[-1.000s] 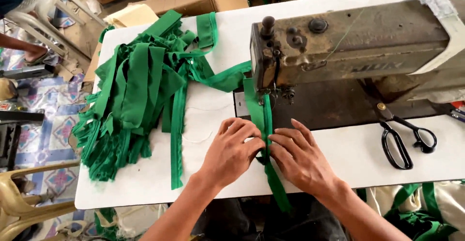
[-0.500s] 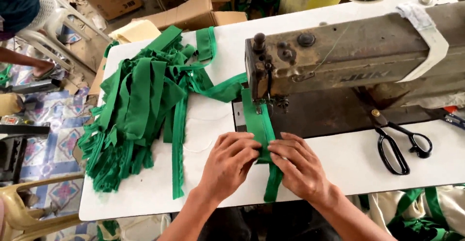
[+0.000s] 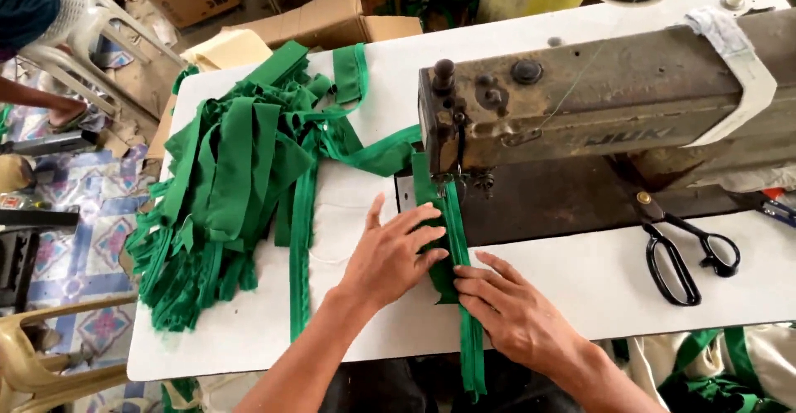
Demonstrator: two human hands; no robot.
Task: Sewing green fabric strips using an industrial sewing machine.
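Note:
A long green fabric strip (image 3: 454,239) runs from under the needle of an old industrial sewing machine (image 3: 597,98) toward me and hangs over the table's front edge. My left hand (image 3: 394,255) lies flat on the strip's left side, fingers spread and pointing at the needle. My right hand (image 3: 506,305) presses the strip from the right, nearer to me, fingertips on the fabric. Both hands pin the strip down on the white table (image 3: 580,297); neither grips it.
A big heap of green fabric strips (image 3: 228,189) covers the table's left part and spills over its edge. Black scissors (image 3: 684,251) lie at the right. Cardboard boxes (image 3: 332,15) stand behind the table. A person's arm (image 3: 33,102) shows at far left beside plastic chairs.
Both hands have moved forward along the strip toward the needle, the left now ahead of the right. The view has shifted closer to the machine.

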